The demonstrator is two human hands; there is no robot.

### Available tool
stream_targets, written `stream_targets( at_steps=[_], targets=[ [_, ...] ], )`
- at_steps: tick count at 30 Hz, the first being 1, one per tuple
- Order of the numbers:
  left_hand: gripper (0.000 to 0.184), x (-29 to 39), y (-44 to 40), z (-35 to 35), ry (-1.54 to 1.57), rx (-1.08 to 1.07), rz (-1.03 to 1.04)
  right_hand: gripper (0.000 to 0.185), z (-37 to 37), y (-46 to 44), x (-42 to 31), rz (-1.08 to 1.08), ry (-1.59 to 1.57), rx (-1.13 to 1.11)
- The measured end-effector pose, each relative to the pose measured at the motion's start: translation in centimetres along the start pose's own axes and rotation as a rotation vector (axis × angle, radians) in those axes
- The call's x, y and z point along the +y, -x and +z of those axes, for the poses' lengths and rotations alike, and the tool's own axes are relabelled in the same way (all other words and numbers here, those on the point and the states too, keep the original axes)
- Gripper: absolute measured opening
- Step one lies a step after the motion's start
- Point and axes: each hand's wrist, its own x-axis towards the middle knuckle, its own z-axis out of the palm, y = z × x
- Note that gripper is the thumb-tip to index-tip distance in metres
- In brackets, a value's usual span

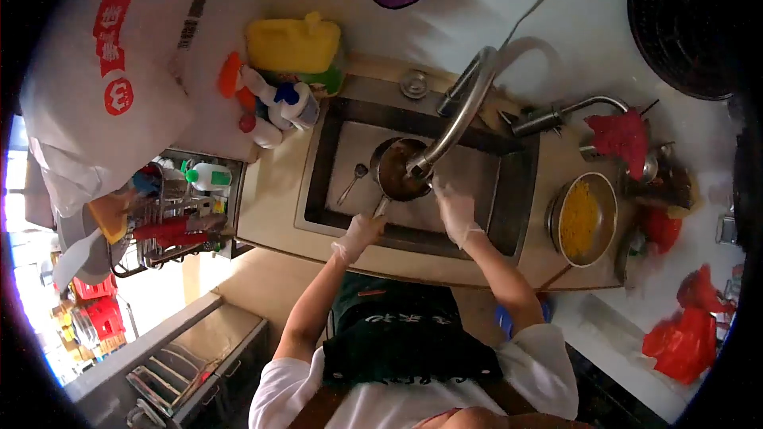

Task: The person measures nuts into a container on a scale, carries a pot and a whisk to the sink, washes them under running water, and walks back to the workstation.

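A small saucepan (pixel 404 171) with brown contents or residue is held in the sink (pixel 350 143), under the faucet spout (pixel 469 115). My gloved left hand (pixel 362 237) is wrapped round its handle (pixel 383 206). At the pan's right rim is my gloved right hand (pixel 455 213), fingers pointing toward the spout. Its fingertips are blurred, so whether they grip the rim or anything else does not show. On the sink floor, left of the pan, lies a spoon (pixel 353 184).
Right of the sink sits a pan with yellow food (pixel 586 218), beside a second faucet (pixel 548 119). Several bottles (pixel 290 107) and a yellow-topped container (pixel 294 44) stand at the sink's back left. A large white bag (pixel 119 71) bulges in at the left, above a wire rack (pixel 171 222).
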Motion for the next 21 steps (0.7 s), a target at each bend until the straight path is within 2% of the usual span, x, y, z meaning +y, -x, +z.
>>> stream_targets(
  at_steps=[1, 2, 4, 5, 8, 10, 11, 12, 14, 17, 20, 21],
  targets=[
    [0.033, -0.1, -0.1, -0.2, -0.034, 0.041, 0.082, 0.045, -0.2, 0.5, -0.2, -0.033, 0.088, -0.008],
    [0.031, -0.2, -0.2, -0.2, -0.068, 0.081, 0.165, 0.044, 0.4, 0.7, 0.3, -0.005, 0.03, -0.004],
    [0.03, -0.6, -0.8, -0.1, -0.209, 0.113, 0.164, 0.043, 1.1, 0.9, 0.8, 0.053, -0.087, 0.007],
    [0.029, -0.7, -1.1, 0.0, -0.279, 0.133, 0.165, 0.037, 1.5, 0.7, 1.1, 0.137, -0.024, -0.029],
    [0.031, -3.1, -2.4, 0.1, -0.498, 0.204, 0.255, 0.043, 5.9, 0.2, 3.3, 0.156, -0.282, -0.093],
    [0.034, -3.4, -2.7, -0.9, -0.84, 0.13, 0.481, 0.044, 5.9, -0.9, 3.7, 0.425, -0.612, -0.123],
    [0.035, -3.5, -2.8, -0.9, -0.876, 0.112, 0.483, 0.045, 5.9, -1.4, 3.9, 0.558, -0.775, -0.138],
    [0.037, -3.1, -2.7, -1.1, -0.912, 0.093, 0.485, 0.046, 4.6, -1.6, 3.2, 0.603, -0.817, -0.247],
    [0.037, -0.4, -1.8, -1.3, -0.744, 0.097, 0.287, 0.047, 0.3, -1.8, 0.5, 0.693, -0.903, -0.468],
    [0.036, 0.6, -1.6, -1.2, -0.565, 0.136, 0.058, 0.039, 7.5, -2.0, 4.5, 0.617, -0.843, -0.106],
    [0.036, 0.6, -1.6, -1.4, -0.562, 0.122, 0.078, 0.038, 6.2, -1.2, 3.7, 0.479, -0.72, -0.182],
    [0.034, 0.0, -2.1, -1.4, -0.438, 0.097, 0.111, 0.038, 5.1, -0.9, 3.5, 0.453, -0.595, -0.087]
  ],
)
